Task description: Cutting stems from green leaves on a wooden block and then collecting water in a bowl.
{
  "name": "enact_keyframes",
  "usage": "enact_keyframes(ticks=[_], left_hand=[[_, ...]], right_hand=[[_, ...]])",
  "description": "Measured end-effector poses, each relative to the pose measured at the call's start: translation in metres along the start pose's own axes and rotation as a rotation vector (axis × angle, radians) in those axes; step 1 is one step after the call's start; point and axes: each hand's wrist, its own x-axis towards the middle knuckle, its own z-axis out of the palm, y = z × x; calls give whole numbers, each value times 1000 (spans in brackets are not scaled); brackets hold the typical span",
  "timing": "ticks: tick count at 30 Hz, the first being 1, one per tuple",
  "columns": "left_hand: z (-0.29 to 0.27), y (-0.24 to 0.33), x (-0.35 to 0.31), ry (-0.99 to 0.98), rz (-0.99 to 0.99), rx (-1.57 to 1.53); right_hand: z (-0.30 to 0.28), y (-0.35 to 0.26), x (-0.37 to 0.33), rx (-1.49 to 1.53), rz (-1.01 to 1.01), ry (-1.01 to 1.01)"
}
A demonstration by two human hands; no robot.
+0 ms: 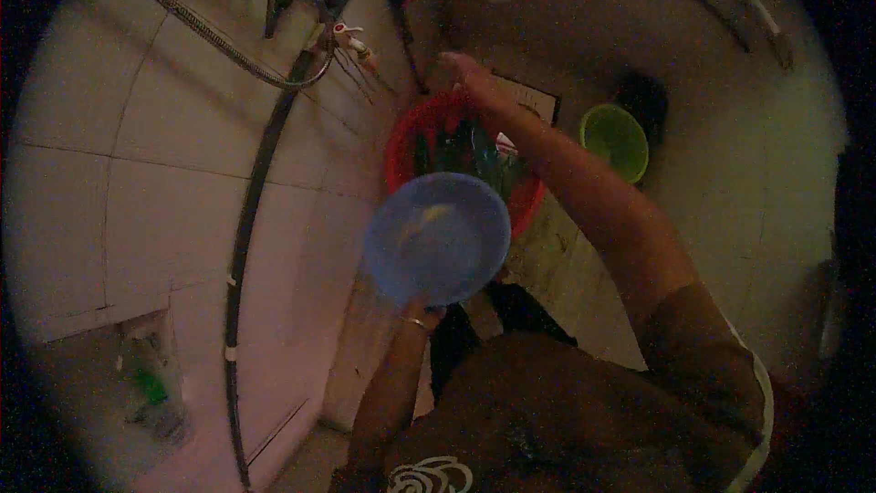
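Note:
My left hand (425,314) is closed on the near rim of a round blue basin (447,242), holding it up in front of me. Behind and below the blue one is a larger red basin (398,151) with dark greenish things inside, too dim to name, and a small white and red item. My right arm reaches forward over the red basin. At its far edge, near the corner of the wall, is my right hand (459,68); its fingers are too dark to make out, and so is whatever they touch.
A lime-green basin (616,143) stands to the right beside a dark object. Along the left tiled wall run a black hose (263,164), a braided metal hose (196,23) and a tap with a red and white handle (342,30). A recess at lower left holds a green item (151,386).

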Motion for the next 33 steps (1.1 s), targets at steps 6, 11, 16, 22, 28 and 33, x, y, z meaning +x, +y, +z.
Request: enact_keyframes(ticks=[6,11,16,22,28,33], left_hand=[[70,57,34,-363,591,1312],[71,83,34,-156,186,327],[68,86,32,-79,131,243],[104,62,49,-38,11,208],[56,144,86,-301,171,567],[110,55,39,-166,268,324]], right_hand=[[28,-61,38,-1023,-724,90],[55,-101,12,-1374,-658,-103],[55,-101,-28,-1509,-382,-299],[38,-120,-15,-1694,-1083,-453],[135,-175,-41,-1681,-1115,-678],[106,-167,-34,-1948,-1075,-601]])
